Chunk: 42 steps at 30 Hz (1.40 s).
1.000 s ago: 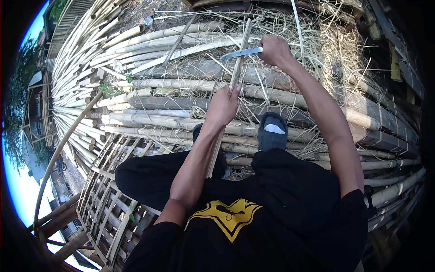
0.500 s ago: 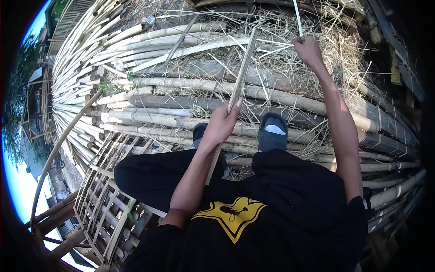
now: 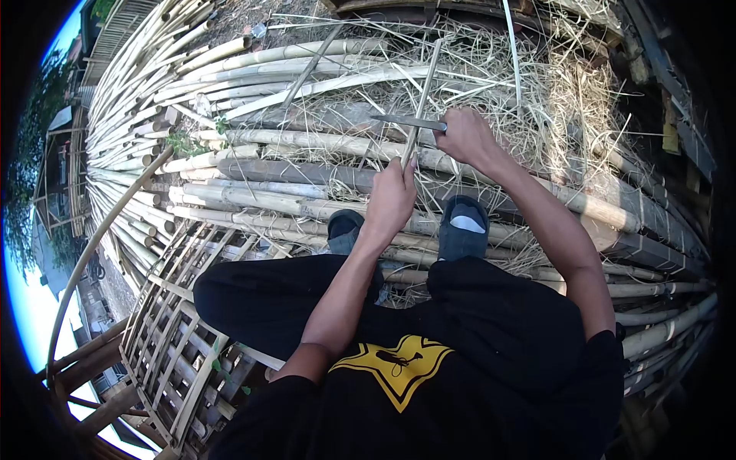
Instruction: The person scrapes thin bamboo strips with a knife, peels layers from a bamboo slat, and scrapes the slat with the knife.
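Observation:
My left hand [image 3: 389,201] is closed around a long, narrow bamboo strip [image 3: 426,80], which points away from me and leans slightly right. In my right hand [image 3: 469,138] is a knife, its handle mostly hidden by the fingers. The knife blade [image 3: 406,120] points left and crosses the strip just beyond my left hand. Whether the edge is biting into the bamboo I cannot tell. A thin pale strip [image 3: 512,57] stretches above my right hand, apart from it.
Bamboo poles [image 3: 299,140] lie crosswise under my feet, and more are stacked at left. Pale shavings [image 3: 491,84] cover the ground ahead and right. A slatted bamboo lattice [image 3: 172,345] stands at lower left, beside a curved bamboo rod [image 3: 92,257].
My right hand has come down and left from the upper right, bringing the knife across the bamboo strip. The strip has turned, showing a narrower side; my left hand has shifted slightly right.

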{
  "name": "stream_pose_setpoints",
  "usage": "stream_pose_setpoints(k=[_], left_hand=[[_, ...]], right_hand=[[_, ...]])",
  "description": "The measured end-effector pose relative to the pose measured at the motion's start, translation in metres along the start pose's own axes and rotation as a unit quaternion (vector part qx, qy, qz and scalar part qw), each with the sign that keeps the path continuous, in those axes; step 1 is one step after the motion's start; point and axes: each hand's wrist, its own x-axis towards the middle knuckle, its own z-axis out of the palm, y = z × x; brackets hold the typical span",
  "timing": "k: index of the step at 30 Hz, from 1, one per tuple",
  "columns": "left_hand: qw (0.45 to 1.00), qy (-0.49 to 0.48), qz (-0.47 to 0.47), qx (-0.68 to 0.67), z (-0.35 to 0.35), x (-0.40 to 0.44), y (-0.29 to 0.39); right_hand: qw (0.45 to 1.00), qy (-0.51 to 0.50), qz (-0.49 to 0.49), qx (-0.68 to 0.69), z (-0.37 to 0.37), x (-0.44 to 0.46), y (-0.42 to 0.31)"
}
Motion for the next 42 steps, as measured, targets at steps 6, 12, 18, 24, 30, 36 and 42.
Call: stream_pose_setpoints(k=[6, 12, 18, 24, 30, 36, 42], left_hand=[[0.999, -0.005, 0.021, 0.028, 0.0, -0.001, -0.009], [0.998, 0.01, 0.052, -0.026, -0.014, -0.027, 0.001], [0.988, -0.082, 0.04, -0.122, -0.004, -0.001, -0.017], [0.962, -0.129, -0.063, -0.234, -0.003, 0.004, -0.011], [0.973, -0.139, -0.06, -0.174, -0.001, -0.001, -0.014], [0.951, -0.181, -0.081, -0.235, -0.013, -0.019, -0.003], [0.865, -0.255, -0.167, -0.398, -0.041, -0.027, -0.01]], right_hand=[[0.997, 0.029, 0.024, -0.073, -0.006, 0.034, 0.031], [0.945, 0.119, 0.301, -0.042, -0.091, 0.07, 0.131], [0.963, 0.129, 0.239, 0.005, -0.09, 0.029, 0.1], [0.999, -0.052, 0.007, -0.009, -0.011, -0.002, 0.001], [0.999, 0.002, 0.019, -0.048, -0.018, 0.021, 0.015], [0.968, 0.084, 0.23, -0.053, -0.075, 0.072, 0.088], [0.953, 0.183, 0.239, 0.031, -0.115, 0.048, 0.146]])
